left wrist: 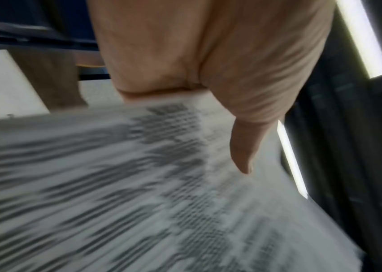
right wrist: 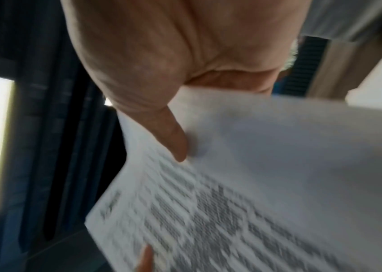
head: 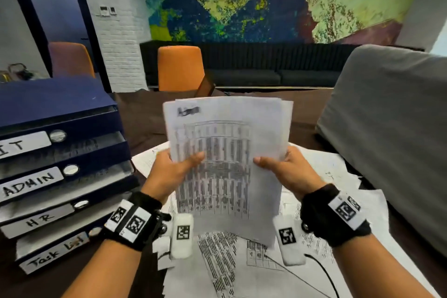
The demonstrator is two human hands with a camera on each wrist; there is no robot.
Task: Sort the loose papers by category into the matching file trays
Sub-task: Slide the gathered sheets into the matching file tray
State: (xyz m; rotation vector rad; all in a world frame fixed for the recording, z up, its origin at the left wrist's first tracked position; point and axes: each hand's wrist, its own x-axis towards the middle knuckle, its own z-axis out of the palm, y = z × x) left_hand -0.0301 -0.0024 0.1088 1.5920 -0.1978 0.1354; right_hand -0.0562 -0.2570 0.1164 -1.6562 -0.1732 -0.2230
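At the far left stands a stack of blue file trays (head: pixel 60 152), labelled from the top IT, ADMIN, HR and Task List; sheets already lie in the IT and ADMIN trays, so some sorting looks done. Next comes the left hand (head: pixel 169 172), thumb pressed on the front of a small sheaf of papers (head: pixel 227 152) and fingers behind it, pinching its left edge. The sheaf is held upright in the air above the table, its top sheet headed with a blurred word that seems to read Admin. The right hand (head: pixel 287 172) pinches the right edge the same way. Beneath and to the right, loose papers (head: pixel 242 268) lie spread over the table (head: pixel 145 128), so much appears left to file. This sheaf probably belongs in the ADMIN tray (head: pixel 79 176).
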